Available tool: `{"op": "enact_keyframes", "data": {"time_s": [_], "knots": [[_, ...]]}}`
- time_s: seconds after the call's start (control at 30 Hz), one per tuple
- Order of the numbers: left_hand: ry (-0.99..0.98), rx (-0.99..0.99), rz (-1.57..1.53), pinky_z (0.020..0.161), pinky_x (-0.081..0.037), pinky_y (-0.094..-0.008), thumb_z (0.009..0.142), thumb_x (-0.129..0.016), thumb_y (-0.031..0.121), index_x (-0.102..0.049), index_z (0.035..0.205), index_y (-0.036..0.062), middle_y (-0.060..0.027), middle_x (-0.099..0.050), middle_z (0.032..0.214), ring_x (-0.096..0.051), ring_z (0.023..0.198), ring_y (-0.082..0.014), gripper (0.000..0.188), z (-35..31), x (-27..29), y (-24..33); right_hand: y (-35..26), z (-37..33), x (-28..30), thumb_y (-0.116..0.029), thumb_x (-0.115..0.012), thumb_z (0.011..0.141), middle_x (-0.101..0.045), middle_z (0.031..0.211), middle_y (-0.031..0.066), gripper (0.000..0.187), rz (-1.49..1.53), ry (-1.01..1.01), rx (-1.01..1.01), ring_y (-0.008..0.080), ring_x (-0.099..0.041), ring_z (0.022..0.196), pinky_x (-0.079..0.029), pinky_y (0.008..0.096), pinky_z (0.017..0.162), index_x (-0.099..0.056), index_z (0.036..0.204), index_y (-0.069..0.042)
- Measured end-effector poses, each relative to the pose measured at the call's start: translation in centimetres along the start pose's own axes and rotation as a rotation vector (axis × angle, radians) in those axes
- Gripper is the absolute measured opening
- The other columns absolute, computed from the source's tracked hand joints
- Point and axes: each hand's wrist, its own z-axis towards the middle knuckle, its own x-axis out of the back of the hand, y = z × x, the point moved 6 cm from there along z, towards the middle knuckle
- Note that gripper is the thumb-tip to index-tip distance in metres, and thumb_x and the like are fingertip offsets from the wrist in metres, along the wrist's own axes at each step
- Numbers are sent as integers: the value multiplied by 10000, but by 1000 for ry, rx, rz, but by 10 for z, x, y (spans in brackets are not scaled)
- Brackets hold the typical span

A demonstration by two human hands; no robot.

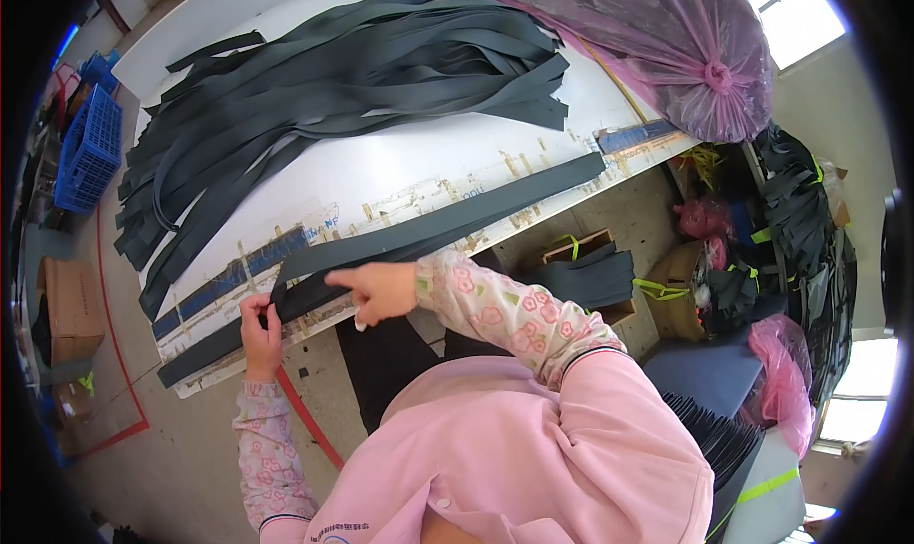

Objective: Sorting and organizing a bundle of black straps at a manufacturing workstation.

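Observation:
Along the near edge of the white table lies a long dark grey-green strip of webbing, its left part doubled over another length of strip. At the fold, my left hand pinches the strip between thumb and fingertips. Just to the right, my right hand hovers over or touches the strip, its index finger stretched to the left and the other fingers partly bent. A small white bit shows below those bent fingers; what it is I cannot make out. Farther back spreads a big loose heap of similar strips.
A tied pink plastic bag sits at the table's far right. Bundled dark strips hang or stand on the right, beside a carton. At left are a blue crate and a brown cardboard box on the floor.

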Motion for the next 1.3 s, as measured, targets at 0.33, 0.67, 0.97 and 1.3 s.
{"op": "enact_keyframes", "data": {"time_s": [0.33, 0.67, 0.97, 1.3], "knots": [[-20, -60, 96, 812, -455, -377, 800, -633, 2, -630, 937, 45, -126, -633, 904, -574, 873, -314, 143, 8, 3, 38, -22, 50, -2, -119, -633, 865, -648, 696, 127, 141, -167, 677, 366, 265, -634, 635, -499, 369, 639, -665, 966, -28], [-41, -64, 71, 836, -466, -395, 747, -684, 15, -598, 944, 64, -92, -626, 938, -564, 944, -313, 221, 9, 2, 39, -21, 67, -22, -130, -669, 856, -614, 645, 105, 140, -162, 482, 59, 224, -613, 579, -488, 351, 581, -676, 957, -34], [-33, -82, 4, 819, -469, -391, 753, -674, 19, -593, 929, 67, -89, -620, 930, -566, 932, -302, 200, 11, 2, 37, -18, 73, -31, -125, -680, 864, -640, 665, 62, 154, -309, 541, 49, 115, -582, 576, -474, 288, 563, -693, 967, -11], [-16, -108, 5, 815, -467, -401, 748, -663, 15, -585, 917, 68, -97, -607, 908, -563, 926, -317, 194, 11, 2, 35, -20, 75, -34, -157, -683, 831, -673, 677, 115, 132, -324, 594, 11, 284, -668, 613, -525, 380, 617, -696, 902, -47]]}}
